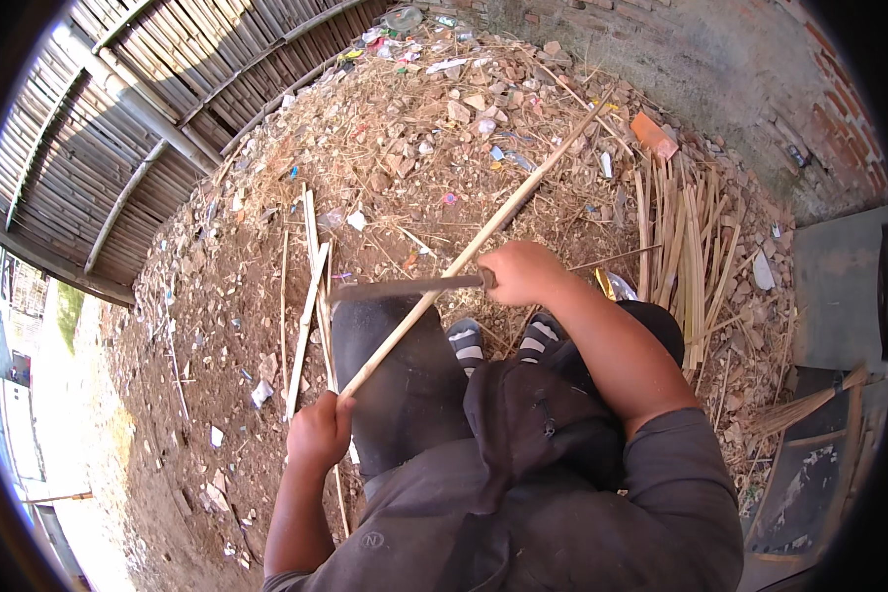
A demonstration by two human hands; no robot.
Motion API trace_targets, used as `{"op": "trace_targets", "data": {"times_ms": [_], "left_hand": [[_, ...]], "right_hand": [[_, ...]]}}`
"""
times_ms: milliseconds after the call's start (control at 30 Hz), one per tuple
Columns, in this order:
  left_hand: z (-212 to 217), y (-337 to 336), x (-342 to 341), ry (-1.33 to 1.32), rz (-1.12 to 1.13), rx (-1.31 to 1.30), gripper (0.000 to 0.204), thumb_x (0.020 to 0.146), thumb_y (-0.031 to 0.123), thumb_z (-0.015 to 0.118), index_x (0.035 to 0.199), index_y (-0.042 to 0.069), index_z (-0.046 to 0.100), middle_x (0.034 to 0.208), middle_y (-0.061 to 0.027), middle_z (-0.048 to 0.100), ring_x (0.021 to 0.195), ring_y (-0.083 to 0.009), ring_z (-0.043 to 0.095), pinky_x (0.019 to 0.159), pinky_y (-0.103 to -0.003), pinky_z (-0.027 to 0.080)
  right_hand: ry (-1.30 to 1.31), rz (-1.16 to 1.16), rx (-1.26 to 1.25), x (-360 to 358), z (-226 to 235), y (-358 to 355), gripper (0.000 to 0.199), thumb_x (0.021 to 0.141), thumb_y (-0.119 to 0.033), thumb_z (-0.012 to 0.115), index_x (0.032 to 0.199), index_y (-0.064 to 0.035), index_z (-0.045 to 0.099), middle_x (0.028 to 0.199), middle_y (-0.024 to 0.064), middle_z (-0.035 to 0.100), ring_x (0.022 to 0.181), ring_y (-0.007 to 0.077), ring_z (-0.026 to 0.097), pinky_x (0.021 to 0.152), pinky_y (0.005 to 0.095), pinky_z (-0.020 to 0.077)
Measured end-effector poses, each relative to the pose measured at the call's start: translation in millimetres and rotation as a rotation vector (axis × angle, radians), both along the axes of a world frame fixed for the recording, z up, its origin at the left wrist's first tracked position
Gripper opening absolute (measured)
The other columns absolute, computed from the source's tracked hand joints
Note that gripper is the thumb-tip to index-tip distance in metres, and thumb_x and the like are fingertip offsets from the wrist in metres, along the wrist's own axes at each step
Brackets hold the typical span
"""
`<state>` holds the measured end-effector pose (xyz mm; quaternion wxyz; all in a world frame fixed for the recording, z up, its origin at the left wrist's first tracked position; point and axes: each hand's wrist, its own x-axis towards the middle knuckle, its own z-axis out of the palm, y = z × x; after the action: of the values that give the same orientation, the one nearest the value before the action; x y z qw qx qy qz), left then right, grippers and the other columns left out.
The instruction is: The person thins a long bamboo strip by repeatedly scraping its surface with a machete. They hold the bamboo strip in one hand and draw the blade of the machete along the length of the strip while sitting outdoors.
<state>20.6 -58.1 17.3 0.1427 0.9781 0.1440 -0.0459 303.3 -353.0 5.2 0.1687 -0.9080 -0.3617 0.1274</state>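
My left hand (pixel 319 430) is closed around the near end of a long bamboo strip (pixel 503 214), which slants up and away to the right across my left thigh. In my right hand (pixel 521 273) is the handle of a machete (pixel 405 288), its dark blade pointing left. The blade lies across the strip over my left knee and seems to touch it. Several pale strips (pixel 311 306) lie on the ground beside my left leg. A larger pile of split bamboo strips (pixel 689 252) rests to the right of my right knee.
Rubble and litter cover the dirt ground (pixel 385 168). A bamboo fence (pixel 138 118) stands at the far left, a worn brick wall (pixel 720 79) at the far right. An orange brick (pixel 653 136) lies beyond the pile. Grey panels (pixel 844 286) and a stick broom (pixel 804 407) are at right.
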Motion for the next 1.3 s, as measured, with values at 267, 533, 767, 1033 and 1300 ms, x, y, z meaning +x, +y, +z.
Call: {"op": "trace_targets", "data": {"times_ms": [267,533,767,1033,1300], "left_hand": [[8.6,-2.8,5.4,0.027,0.025,-0.004,0.039,0.1,0.039,0.054,0.083,0.004,0.054,0.071,-0.0248,0.063,0.07,-0.0478,0.063,0.063,-0.057,0.048],[-19.8,2.8,12.3,-0.085,-0.018,-0.056,0.038,0.101,0.036,0.054,0.082,0.004,0.052,0.069,-0.0249,0.061,0.067,-0.0484,0.061,0.06,-0.058,0.046],[-14.9,0.6,1.4,-0.114,-0.025,-0.098,0.039,0.101,0.037,0.053,0.082,0.003,0.053,0.068,-0.025,0.061,0.067,-0.0482,0.062,0.06,-0.057,0.047],[-13.4,-3.5,-2.4,-0.113,-0.01,-0.076,0.038,0.102,0.036,0.051,0.083,0.003,0.053,0.07,-0.0249,0.062,0.069,-0.0478,0.062,0.061,-0.057,0.047],[-1.3,-11.4,20.1,-0.031,0.014,-0.014,0.039,0.102,0.038,0.052,0.085,0.003,0.056,0.071,-0.0263,0.063,0.07,-0.0483,0.063,0.063,-0.059,0.047]], "right_hand": [[-0.037,-0.098,-0.01,8.1,-7.8,-8.7,0.022,0.078,-0.023,0.067,0.097,-0.0119,0.069,0.091,0.0156,0.071,0.092,0.0366,0.068,0.08,0.0494,0.0542],[0.109,-0.148,0.096,10.7,-10.8,-16.6,0.022,0.077,-0.023,0.067,0.093,-0.0089,0.068,0.09,0.0166,0.07,0.091,0.0378,0.068,0.08,0.0493,0.0538],[0.049,-0.017,-0.029,-7.8,-2.5,-8.8,0.017,0.075,-0.02,0.067,0.089,-0.0109,0.069,0.086,0.0153,0.07,0.088,0.0369,0.068,0.078,0.0493,0.054],[-0.023,0.002,0.085,-17.1,11.0,5.3,0.017,0.074,-0.019,0.066,0.089,-0.011,0.069,0.082,0.0137,0.07,0.082,0.0375,0.069,0.075,0.0502,0.0538],[0.037,-0.134,0.009,5.6,-15.7,-12.1,0.016,0.078,-0.022,0.066,0.091,-0.0129,0.068,0.085,0.0142,0.07,0.087,0.0355,0.069,0.076,0.0502,0.0541]]}}
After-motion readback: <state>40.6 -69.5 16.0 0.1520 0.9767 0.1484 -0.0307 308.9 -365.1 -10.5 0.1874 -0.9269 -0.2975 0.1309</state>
